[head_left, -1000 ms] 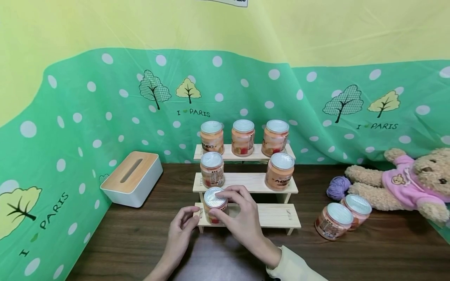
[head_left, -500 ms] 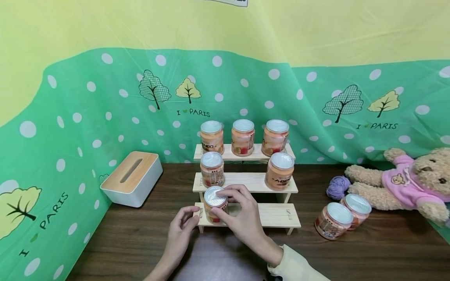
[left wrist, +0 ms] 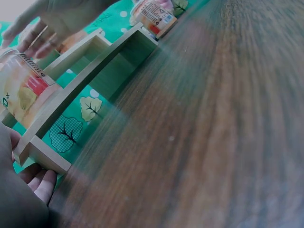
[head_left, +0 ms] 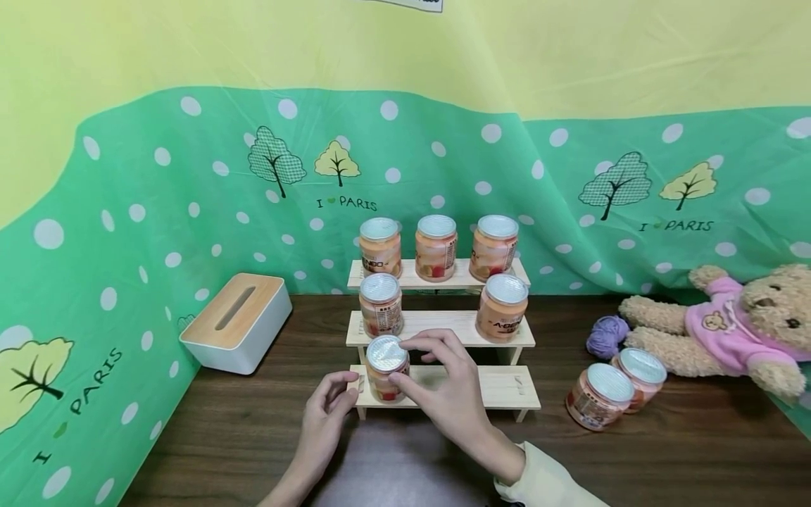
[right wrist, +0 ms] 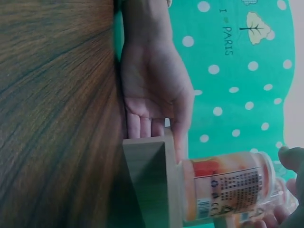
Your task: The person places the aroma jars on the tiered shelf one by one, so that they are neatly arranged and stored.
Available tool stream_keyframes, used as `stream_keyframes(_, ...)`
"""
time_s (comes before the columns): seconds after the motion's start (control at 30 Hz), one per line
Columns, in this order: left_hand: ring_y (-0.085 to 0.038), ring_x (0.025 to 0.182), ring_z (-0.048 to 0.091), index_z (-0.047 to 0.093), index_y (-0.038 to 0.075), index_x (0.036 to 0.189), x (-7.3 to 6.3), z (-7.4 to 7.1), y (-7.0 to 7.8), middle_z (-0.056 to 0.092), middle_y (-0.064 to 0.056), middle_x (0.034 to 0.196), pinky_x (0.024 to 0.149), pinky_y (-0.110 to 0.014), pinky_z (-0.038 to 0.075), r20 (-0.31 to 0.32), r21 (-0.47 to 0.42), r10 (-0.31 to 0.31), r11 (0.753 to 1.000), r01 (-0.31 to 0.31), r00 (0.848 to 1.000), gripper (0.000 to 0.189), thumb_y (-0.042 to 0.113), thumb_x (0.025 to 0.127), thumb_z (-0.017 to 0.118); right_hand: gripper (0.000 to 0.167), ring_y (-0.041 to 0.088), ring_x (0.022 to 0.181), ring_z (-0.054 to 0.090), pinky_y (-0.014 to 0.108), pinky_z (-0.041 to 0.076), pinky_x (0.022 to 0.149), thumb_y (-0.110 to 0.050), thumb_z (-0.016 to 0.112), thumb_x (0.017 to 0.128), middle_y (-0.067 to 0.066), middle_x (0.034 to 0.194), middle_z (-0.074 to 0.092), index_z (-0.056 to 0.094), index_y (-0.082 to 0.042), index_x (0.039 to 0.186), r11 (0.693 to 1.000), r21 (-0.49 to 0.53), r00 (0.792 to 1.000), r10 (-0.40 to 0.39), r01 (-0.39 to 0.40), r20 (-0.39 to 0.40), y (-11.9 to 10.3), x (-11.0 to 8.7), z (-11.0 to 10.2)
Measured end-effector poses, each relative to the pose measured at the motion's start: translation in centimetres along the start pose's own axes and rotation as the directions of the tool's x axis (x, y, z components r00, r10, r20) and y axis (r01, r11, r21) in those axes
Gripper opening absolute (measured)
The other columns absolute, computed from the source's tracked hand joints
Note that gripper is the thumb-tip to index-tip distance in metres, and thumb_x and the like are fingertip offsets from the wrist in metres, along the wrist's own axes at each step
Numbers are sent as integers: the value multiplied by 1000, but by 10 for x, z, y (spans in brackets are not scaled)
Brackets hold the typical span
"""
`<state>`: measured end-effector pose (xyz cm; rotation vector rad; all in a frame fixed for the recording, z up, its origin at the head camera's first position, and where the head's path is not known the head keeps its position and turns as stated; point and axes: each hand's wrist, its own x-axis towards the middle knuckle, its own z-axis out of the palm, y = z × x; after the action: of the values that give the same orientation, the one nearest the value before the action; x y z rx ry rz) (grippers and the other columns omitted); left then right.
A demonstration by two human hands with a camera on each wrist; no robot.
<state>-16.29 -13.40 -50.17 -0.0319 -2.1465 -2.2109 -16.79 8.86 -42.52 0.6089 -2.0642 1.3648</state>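
A three-tier wooden shelf (head_left: 500, 387) stands on the table, with an orange-labelled canned-fruit jar (head_left: 388, 373) upright at the left of its lowest tier. My left hand (head_left: 326, 415) grips that tier's left end. The thumb lies along the board and the other fingers curl by the side leg, as the left wrist view shows. Just right of the jar is my right hand (head_left: 453, 394), thumb and fingers spread loosely near its silvery lid. In the right wrist view, gaps show between those fingertips (right wrist: 270, 221) and the jar.
Three similar jars (head_left: 436, 250) line the top tier, and two stand at the ends of the middle tier (head_left: 440, 327). Two more jars (head_left: 598, 398) are on the table at right, near purple yarn (head_left: 607, 336) and a teddy bear (head_left: 728, 324). A tissue box (head_left: 237, 320) sits left.
My right hand has loosened from the jar and shifted slightly right. The jar stays at the left of the lowest tier, and my left hand has kept its place.
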Motion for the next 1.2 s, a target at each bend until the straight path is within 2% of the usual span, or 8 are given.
stream_keyframes(0.27,-9,128,64,64,-6,135,0,0,-1,67,-24,147,102,-21,56,-4,2,-4,1000,4,1000,28,7,110,66,44,17,113,66,29,58,87,-6,101,78,0,117,72,83,-16,116,1000,24,1000,-9,9,-23,-13,1,-16)
stream_keyframes(0.67,-8,127,65,65,-5,135,0,0,0,68,-23,146,102,-21,56,-2,4,-4,1000,4,1000,29,7,109,67,49,15,107,65,23,54,87,5,97,76,5,115,73,82,-14,118,996,45,994,-80,83,-77,-20,-5,-42)
stream_keyframes(0.97,-6,125,66,65,-6,135,0,0,0,68,-23,146,101,-21,56,-7,2,-5,1000,5,1000,29,6,109,67,48,13,95,65,22,53,84,8,96,72,9,110,75,81,-7,115,988,27,979,-147,152,-141,-14,-9,-65)
stream_keyframes(1.2,-6,127,65,65,-6,134,0,0,-1,68,-24,146,101,-21,56,-10,6,-3,1000,3,1000,28,6,109,67,42,12,93,65,20,54,82,6,96,75,12,110,75,81,-2,113,987,18,976,-154,159,-156,-9,-16,-83)
